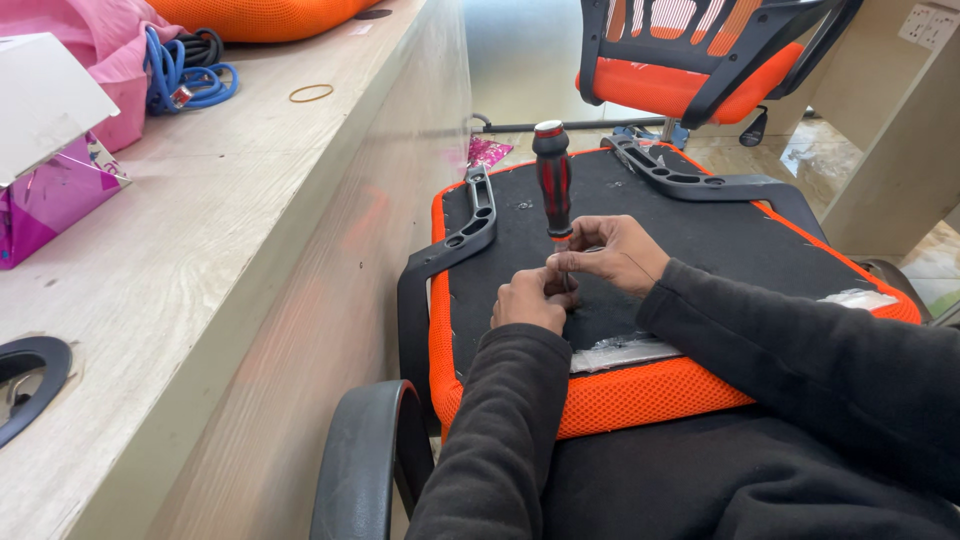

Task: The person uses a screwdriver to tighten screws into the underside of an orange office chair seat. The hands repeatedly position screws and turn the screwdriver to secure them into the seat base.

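Seen from above, looking down at two hands at work on an upturned chair seat.

Far left: a long pale wooden surface [230, 230], carrying a shiny magenta foil gift bag [45, 200] under a white card flap; contents hidden. Behind, a pink cloth bundle [100, 50], a coil of blue cable [185, 80], a thin tan rubber band [311, 93] lying flat, well apart from the rest. At the near edge, a dark oval cable port [30, 375] set into the top.

Centre: an orange mesh seat cushion with a black fabric underside [690, 230], turned bottom up, resting across the lap and against a black curved armrest [365, 460]. Two black plastic arm brackets [470, 235] lying on the fabric, one toward each side.

Upright on the underside: a screwdriver with a thick red-and-black ribbed handle [553, 180], tip hidden between the fingers. Likely light and rigid; grooved rubbery handle judged easy to grip without slipping, best held around the fat middle for turning, with the thin shaft only steadied near the tip.

Left hand [528, 298] curled loosely closed, fingertips pinching at the base of the shaft. Right hand [615, 252] half closed, thumb and fingers meeting at the same spot, just under the handle. Whether a screw sits beneath: impossible to tell. Both arms in dark sleeves.

Right: strips of clear crumpled plastic wrap [620, 352] along the cushion's near edge. Beyond, a second orange-and-black office chair [700, 70] standing on a glossy tiled floor.
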